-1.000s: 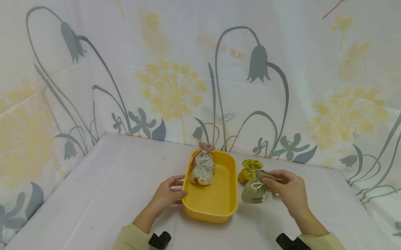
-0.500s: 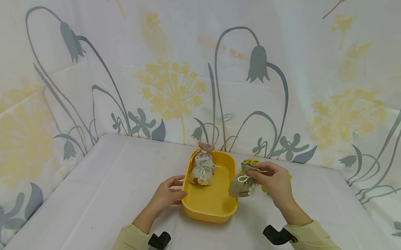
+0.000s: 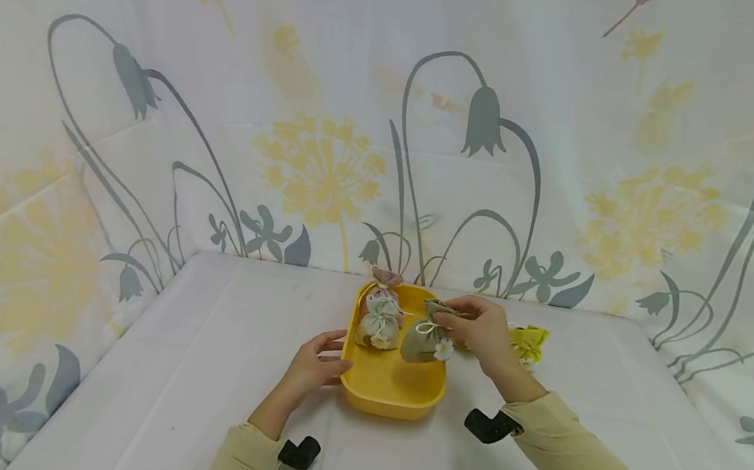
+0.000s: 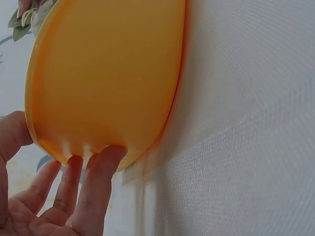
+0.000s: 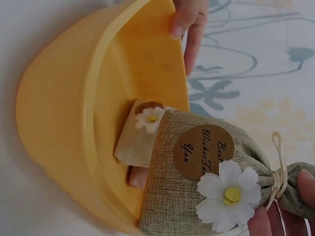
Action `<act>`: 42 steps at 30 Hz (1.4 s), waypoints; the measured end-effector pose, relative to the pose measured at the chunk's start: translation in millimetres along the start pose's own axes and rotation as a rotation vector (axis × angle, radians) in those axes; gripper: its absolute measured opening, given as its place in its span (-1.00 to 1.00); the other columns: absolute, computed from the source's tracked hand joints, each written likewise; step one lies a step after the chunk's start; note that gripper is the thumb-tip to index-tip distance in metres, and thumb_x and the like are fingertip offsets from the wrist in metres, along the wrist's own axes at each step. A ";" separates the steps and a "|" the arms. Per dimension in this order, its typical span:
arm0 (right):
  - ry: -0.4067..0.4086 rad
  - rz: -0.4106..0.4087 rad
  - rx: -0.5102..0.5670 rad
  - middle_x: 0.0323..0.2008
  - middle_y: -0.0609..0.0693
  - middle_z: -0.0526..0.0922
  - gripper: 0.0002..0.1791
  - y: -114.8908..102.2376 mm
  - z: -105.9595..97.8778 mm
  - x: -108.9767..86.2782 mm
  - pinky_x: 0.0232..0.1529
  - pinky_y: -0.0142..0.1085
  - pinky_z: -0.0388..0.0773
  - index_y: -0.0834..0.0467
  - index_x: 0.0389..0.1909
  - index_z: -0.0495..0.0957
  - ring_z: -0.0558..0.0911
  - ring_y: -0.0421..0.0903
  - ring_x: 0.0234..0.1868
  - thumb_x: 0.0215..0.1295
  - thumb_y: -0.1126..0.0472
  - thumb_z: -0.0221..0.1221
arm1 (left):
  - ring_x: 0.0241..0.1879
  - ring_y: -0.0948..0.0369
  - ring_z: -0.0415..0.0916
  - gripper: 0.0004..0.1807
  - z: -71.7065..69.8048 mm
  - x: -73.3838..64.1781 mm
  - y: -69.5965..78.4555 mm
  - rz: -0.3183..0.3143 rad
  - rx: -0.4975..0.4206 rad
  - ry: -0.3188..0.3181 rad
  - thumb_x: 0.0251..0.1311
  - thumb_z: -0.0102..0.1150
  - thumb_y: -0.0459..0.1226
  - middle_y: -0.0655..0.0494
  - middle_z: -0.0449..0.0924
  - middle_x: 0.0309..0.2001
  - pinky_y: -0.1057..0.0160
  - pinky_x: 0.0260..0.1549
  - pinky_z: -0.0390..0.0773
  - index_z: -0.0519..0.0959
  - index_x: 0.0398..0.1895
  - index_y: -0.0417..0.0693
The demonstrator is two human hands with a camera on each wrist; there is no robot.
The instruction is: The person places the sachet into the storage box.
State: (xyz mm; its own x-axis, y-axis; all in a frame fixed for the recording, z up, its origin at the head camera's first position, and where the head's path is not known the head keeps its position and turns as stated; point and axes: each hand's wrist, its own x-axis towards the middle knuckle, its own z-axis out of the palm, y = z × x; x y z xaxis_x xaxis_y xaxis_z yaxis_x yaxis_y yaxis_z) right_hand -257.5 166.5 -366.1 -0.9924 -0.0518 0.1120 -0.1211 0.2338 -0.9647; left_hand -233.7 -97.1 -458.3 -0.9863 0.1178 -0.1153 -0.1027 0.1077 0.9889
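Note:
My right hand pinches the gathered neck of a grey-green drawstring sachet over the right side of a yellow plastic tub. This pouch carries a white flower, a cream cord bow and a round brown label reading "Best Wishes For You". Inside the tub, toward its far left, sit a cream sachet with a flower and a pink sachet behind it. At the tub's left side, my left hand holds the wall, thumb over the rim and fingers against the outside.
Right of the tub, a yellow-green sachet stands on the white tablecloth, partly behind my right hand. Behind the table hangs a flower-printed curtain.
My right hand has carried the grey-green sachet leftward, from beside the tub to over it. That uncovers yellow-green cloth on the right. The left hand and tub have stayed put.

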 end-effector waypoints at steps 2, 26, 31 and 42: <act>-0.008 0.002 0.011 -0.27 0.17 0.64 -0.68 1.3 5.6 3.8 -0.34 -0.25 0.64 0.44 -0.17 0.54 0.65 -0.12 -0.37 0.08 0.34 0.31 | -0.01 -0.04 0.48 -0.38 -0.3 -0.6 0.3 0.004 -0.003 -0.003 0.13 0.21 -0.38 -0.23 0.36 0.14 0.12 -0.28 0.63 0.30 0.29 -0.15; -0.067 0.143 0.068 -0.38 0.11 0.57 -0.84 8.7 78.5 11.6 -0.38 -0.14 0.65 0.36 -0.33 0.56 0.62 -0.10 -0.43 0.08 0.38 0.29 | -0.02 -0.05 0.50 -0.36 -1.7 1.3 -3.1 0.042 -0.022 -0.018 0.09 0.26 -0.36 -0.21 0.38 0.10 0.12 -0.30 0.63 0.30 0.28 -0.19; -0.047 0.154 0.069 -0.40 0.09 0.56 -0.87 14.3 86.4 9.4 -0.40 -0.17 0.65 0.33 -0.37 0.57 0.60 -0.11 -0.49 0.07 0.39 0.30 | -0.01 -0.05 0.50 -0.35 -1.6 0.5 -2.5 0.045 -0.026 -0.021 0.08 0.26 -0.35 -0.21 0.38 0.10 0.13 -0.29 0.63 0.30 0.28 -0.19; -0.065 0.183 0.036 -0.38 0.09 0.57 -0.83 17.9 89.0 7.2 -0.39 -0.21 0.65 0.33 -0.31 0.56 0.60 -0.07 -0.48 0.08 0.36 0.30 | 0.01 -0.06 0.48 -0.34 -2.2 -0.1 -1.6 0.028 -0.023 -0.022 0.10 0.26 -0.34 -0.22 0.36 0.13 0.13 -0.29 0.63 0.28 0.30 -0.19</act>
State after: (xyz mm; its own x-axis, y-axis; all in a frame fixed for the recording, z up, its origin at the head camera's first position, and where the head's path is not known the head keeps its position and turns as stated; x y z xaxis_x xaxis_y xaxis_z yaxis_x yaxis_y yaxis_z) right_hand -264.7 83.9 -403.8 -0.9939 -0.0749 -0.0806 0.0633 0.2099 -0.9757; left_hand -233.7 -99.4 -459.6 -0.9858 0.1421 -0.0895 -0.0785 0.0815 0.9936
